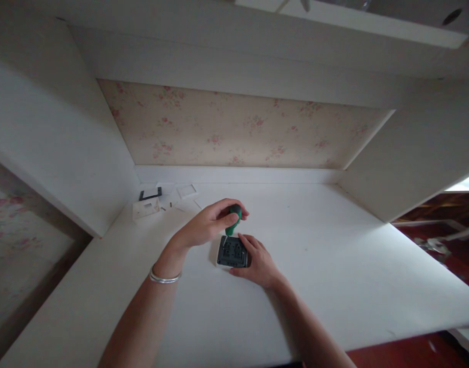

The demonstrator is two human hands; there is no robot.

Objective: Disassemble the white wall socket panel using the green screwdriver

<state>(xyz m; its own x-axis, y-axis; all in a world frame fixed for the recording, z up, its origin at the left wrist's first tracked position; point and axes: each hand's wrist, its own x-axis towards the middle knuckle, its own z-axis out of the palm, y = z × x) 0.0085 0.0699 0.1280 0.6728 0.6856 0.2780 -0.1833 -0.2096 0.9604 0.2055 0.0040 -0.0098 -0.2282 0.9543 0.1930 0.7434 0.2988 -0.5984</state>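
Note:
My left hand [209, 221], with a silver bangle at its wrist, is closed around the green and black handle of a screwdriver [233, 221]. The tool stands nearly upright, its shaft pointing down at the upper left of a wall socket [233, 251]. Whether the tip sits in a screw is too small to tell. The socket has a dark back with a white edge below and lies on the white desk. From the right, my right hand [256, 260] grips it, fingers along the upper edge and thumb at the lower edge.
At the desk's back left lie a white switch plate [146, 208], a black frame [150, 193], a white frame [187, 191] and several small pieces. White side panels and a flowered back wall [238, 130] enclose the white desk [334, 266]. A shelf [353, 18] hangs overhead.

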